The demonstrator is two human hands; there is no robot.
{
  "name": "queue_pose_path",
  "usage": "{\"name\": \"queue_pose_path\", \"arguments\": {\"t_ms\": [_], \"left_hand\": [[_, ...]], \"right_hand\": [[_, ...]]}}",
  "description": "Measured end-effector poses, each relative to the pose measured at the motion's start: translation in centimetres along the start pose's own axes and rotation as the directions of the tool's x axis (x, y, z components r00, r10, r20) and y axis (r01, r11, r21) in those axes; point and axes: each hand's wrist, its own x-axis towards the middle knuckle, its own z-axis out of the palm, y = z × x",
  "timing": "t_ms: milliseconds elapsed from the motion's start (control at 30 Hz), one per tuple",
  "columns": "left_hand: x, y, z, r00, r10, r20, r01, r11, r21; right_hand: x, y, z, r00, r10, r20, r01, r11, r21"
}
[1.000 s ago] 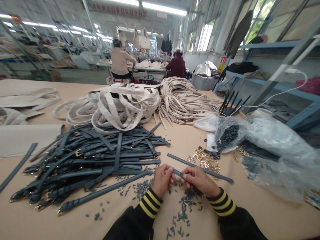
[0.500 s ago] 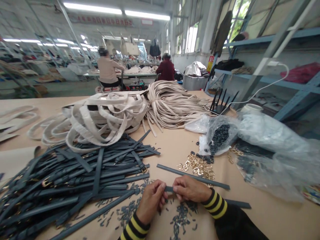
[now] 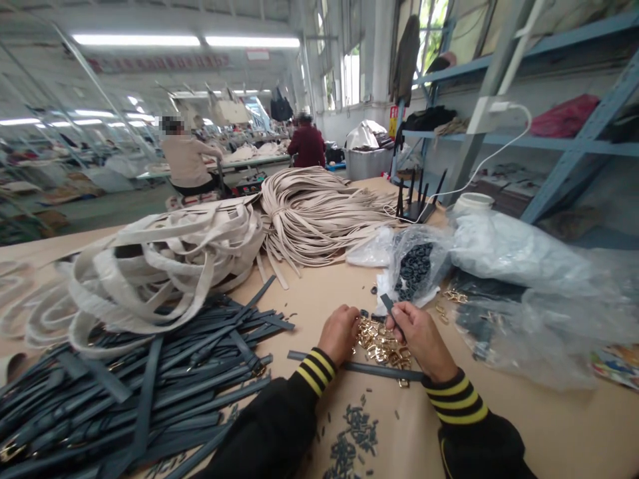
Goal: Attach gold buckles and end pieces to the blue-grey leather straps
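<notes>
My right hand (image 3: 417, 332) pinches a short dark strap (image 3: 391, 307) between thumb and fingers, its end pointing up and left. My left hand (image 3: 340, 332) is at the left edge of the pile of gold buckles (image 3: 382, 344), fingers curled downward; what they hold, if anything, is hidden. A long dark strip (image 3: 377, 370) lies on the table just below the buckles, passing under both wrists. Small dark cut pieces (image 3: 357, 429) are scattered nearer to me.
Dark buckled straps (image 3: 150, 379) heap at left, with beige straps (image 3: 174, 259) and a beige bundle (image 3: 309, 213) behind. An open plastic bag (image 3: 417, 266) holds small black loops. More plastic bags (image 3: 524, 256) lie at right. Two people sit farther back.
Both hands have moved forward from over the cut pieces to the buckle pile and drawn apart. The short strap is now in my right hand only. The camera view has shifted right.
</notes>
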Motion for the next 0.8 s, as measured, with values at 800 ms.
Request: {"name": "queue_pose_path", "arguments": {"t_ms": [800], "left_hand": [[-4.4,1.3,-1.7,0.979,-0.115,0.167,0.194,0.765,-0.614]], "right_hand": [[-0.5,0.3,3.8,0.980,-0.060,0.190,0.065,0.998,-0.019]]}}
